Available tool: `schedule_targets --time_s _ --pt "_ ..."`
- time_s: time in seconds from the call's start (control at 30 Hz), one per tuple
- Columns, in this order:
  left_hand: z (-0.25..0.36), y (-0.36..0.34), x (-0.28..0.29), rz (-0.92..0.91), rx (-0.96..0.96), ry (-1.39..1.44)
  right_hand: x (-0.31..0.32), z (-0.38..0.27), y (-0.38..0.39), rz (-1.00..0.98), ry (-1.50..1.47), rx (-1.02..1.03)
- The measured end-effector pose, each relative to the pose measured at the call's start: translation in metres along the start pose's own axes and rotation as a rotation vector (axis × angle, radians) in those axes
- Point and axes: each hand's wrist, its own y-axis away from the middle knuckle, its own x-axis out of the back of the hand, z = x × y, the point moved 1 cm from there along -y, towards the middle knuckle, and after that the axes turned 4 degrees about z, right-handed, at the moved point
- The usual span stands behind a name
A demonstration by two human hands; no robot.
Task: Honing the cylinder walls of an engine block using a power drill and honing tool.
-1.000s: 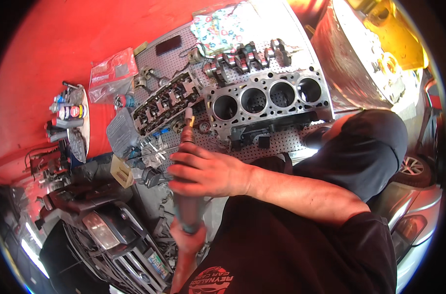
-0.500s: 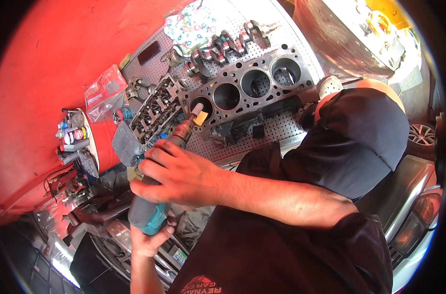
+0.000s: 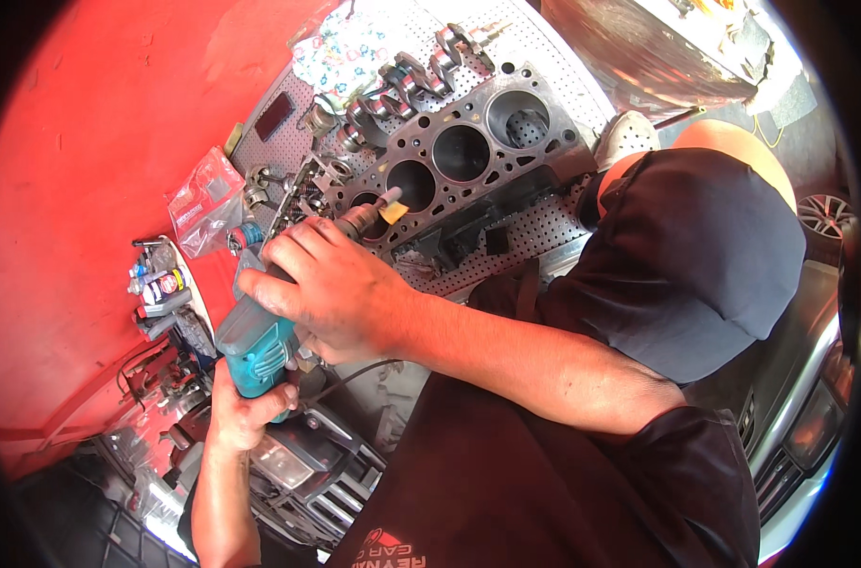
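A teal corded drill (image 3: pixel 260 352) slants up from the lower left, held by both my hands. My left hand (image 3: pixel 246 407) is wrapped round its rear handle. Further forward, my right hand (image 3: pixel 326 284) closes over the front of the drill, behind the chuck (image 3: pixel 356 222). A pale cylindrical stone (image 3: pixel 389 197) and a yellow piece (image 3: pixel 393 214) show at the tool's tip. They appear over the end bores of an engine block (image 3: pixel 498 187) with several round cylinders. Whether the tip touches the block I cannot tell. My right hand and the drill partly cover the nearest bore.
A crankshaft (image 3: pixel 407 87) lies beyond the block on a perforated metal table (image 3: pixel 544 241). A cylinder head (image 3: pixel 307 189), a plastic bag (image 3: pixel 206 199), a phone (image 3: pixel 274 115) and a floral cloth (image 3: pixel 350 52) lie nearby. Bottles (image 3: pixel 165 284) stand left; a car front (image 3: pixel 307 464) is below.
The view has shifted, moving the block leftward in the picture. Both hands have drawn the drill down and left, and its tip now shows nearer the second bore. More of the teal housing is visible.
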Motion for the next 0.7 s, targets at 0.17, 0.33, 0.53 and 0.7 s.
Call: schedule_targets --time_s 0.17,0.33,0.53,0.7 --pt "0.018 -0.015 -0.001 -0.022 0.041 -0.081 0.002 0.013 -0.002 0.040 -0.015 -0.024" --pt "0.030 -0.035 -0.002 -0.022 0.093 -0.126 0.002 0.029 -0.003 0.064 -0.002 -0.052" --pt "0.038 -0.052 -0.005 -0.057 0.110 -0.110 0.006 0.041 -0.005 0.055 0.004 -0.096" --pt "0.045 -0.064 -0.008 -0.066 0.098 -0.107 0.006 0.051 -0.008 0.059 0.078 -0.100"
